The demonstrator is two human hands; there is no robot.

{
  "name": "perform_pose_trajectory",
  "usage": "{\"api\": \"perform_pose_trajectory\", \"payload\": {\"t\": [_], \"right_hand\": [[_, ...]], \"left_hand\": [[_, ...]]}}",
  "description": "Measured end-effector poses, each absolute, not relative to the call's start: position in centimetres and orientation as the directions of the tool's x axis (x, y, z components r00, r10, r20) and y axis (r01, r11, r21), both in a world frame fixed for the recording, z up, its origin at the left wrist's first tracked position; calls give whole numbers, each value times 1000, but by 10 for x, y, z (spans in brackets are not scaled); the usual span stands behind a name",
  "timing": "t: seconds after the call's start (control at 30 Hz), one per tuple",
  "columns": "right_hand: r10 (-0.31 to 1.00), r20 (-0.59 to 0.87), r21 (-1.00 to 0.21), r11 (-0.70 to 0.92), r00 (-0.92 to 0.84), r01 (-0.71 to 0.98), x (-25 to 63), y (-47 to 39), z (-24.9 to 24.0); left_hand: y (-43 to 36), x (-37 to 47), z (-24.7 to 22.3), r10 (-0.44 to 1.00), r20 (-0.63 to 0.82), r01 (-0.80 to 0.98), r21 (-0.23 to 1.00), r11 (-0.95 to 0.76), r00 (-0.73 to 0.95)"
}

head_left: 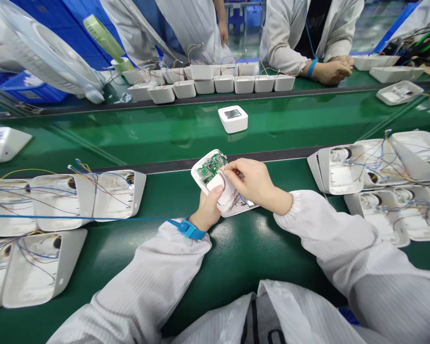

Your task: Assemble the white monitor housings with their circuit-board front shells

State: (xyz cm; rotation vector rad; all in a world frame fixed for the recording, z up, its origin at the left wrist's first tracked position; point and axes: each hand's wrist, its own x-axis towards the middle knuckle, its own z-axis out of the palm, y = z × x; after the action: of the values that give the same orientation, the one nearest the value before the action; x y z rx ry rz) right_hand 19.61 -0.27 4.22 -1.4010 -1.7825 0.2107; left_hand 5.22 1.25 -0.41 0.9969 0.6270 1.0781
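Circuit board (208,167) facing up, mid-bench, in its white casing (228,197); left hand (208,210) clasps that casing, apparently steadying it for the right hand (252,181), narrowed to a pinch at the board's right edge, anything between its fingertips too small to identify.

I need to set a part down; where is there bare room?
Bare bench lies between the two sleeves, and between the left hand and the left cases, beyond the blue cord. Those and the right cases crowd the sides.

white fan (53,50) upper l, nr lt-green fan (103,36); blue bin (34,91) behind; co-worker (288,36) opp. w/ blue wristband (311,69)
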Motion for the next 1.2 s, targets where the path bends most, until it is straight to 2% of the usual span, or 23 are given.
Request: {"api": "perform_pose_trajectory", "payload": {"t": [0.23,0.43,0.8,1.2], "right_hand": [[890,456,-740,381,-2,554,199,1,44],[873,488,-744,410,10,528,198,0,44],[900,434,-748,341,33,569,196,2,46],[920,375,-754,232,114,615,186,-4,47]], "left_hand": [[14,50,-23,929,143,-370,929,-7,342],[13,51,-26,917,194,-369,928,-55,349],[16,48,-33,903,257,-291,944,-157,345],[14,48,-29,886,281,-300,938,-174,368]]}}
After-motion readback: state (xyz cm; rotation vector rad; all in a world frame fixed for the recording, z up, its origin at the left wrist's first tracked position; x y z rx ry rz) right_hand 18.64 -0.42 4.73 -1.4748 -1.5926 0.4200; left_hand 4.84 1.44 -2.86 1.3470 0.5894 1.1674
